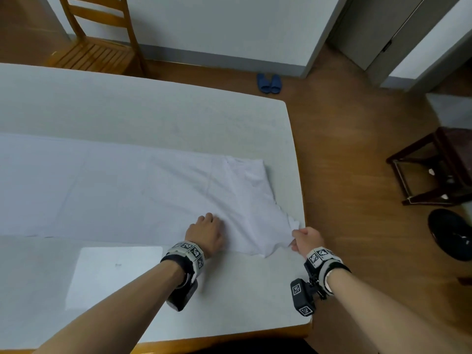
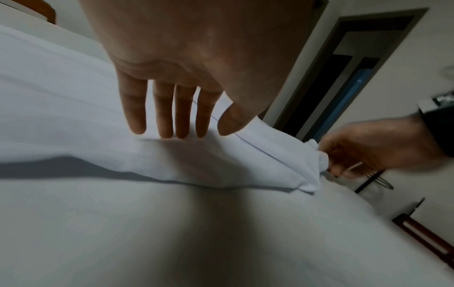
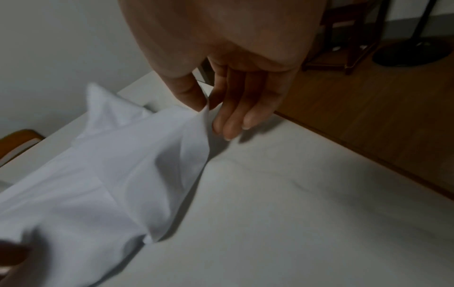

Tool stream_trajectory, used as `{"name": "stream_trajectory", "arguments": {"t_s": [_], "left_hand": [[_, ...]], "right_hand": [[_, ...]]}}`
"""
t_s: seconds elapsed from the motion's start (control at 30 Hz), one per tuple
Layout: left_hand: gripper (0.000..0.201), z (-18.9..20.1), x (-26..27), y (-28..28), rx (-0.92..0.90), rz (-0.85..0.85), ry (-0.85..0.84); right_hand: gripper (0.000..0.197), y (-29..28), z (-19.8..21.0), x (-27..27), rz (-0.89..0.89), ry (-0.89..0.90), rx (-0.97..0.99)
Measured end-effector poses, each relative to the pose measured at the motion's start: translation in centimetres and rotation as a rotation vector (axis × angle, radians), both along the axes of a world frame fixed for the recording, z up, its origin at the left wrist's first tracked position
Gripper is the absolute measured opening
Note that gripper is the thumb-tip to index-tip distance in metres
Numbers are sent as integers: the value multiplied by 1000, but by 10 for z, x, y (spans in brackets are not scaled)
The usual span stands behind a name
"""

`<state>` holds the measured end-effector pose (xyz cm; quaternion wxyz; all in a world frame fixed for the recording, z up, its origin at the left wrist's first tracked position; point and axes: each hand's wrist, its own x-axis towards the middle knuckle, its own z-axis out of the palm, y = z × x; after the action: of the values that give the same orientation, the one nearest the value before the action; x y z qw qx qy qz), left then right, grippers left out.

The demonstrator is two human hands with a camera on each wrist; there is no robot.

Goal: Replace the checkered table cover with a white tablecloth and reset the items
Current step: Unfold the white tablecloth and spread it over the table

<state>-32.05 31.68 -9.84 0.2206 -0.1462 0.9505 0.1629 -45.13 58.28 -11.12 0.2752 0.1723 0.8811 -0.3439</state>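
Observation:
A white tablecloth [image 1: 132,190] lies half folded in a long band across the pale table [image 1: 153,111], bunched at its right end. My left hand [image 1: 208,232] rests flat on the cloth near its front edge, with straight fingers [image 2: 169,116] pressing down. My right hand [image 1: 302,238] sits by the table's right edge and pinches a corner of the tablecloth [image 3: 172,155] between thumb and forefinger [image 3: 194,95]; the other fingers hang loose. In the left wrist view the right hand [image 2: 363,149] holds that corner slightly lifted. No checkered cover is in view.
A wooden chair [image 1: 99,39] stands behind the table's far side. Blue slippers [image 1: 269,83] lie on the wooden floor beyond the right corner. A dark stool [image 1: 434,167] and a black round base [image 1: 450,233] stand to the right. A paler rectangular patch [image 1: 115,274] shows on the table near me.

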Motion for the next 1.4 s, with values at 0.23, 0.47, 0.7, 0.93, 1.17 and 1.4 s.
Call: {"name": "stream_trajectory", "arguments": {"t_s": [0.23, 0.47, 0.7, 0.93, 1.17, 1.4], "left_hand": [[45, -17, -44, 94, -22, 30, 102], [38, -19, -72, 157, 79, 363, 199], [60, -26, -87, 190, 8, 152, 115], [62, -37, -83, 202, -37, 34, 116], [55, -29, -85, 190, -25, -16, 119], [56, -25, -100, 189, -3, 26, 139]], "right_hand": [[13, 42, -18, -21, 103, 9, -141], [12, 78, -22, -36, 413, -89, -252], [14, 110, -29, -37, 447, -174, -257], [36, 94, -30, -66, 244, -46, -411], [20, 58, -26, -66, 577, 125, -180], [12, 117, -35, -55, 384, 64, -195]]}}
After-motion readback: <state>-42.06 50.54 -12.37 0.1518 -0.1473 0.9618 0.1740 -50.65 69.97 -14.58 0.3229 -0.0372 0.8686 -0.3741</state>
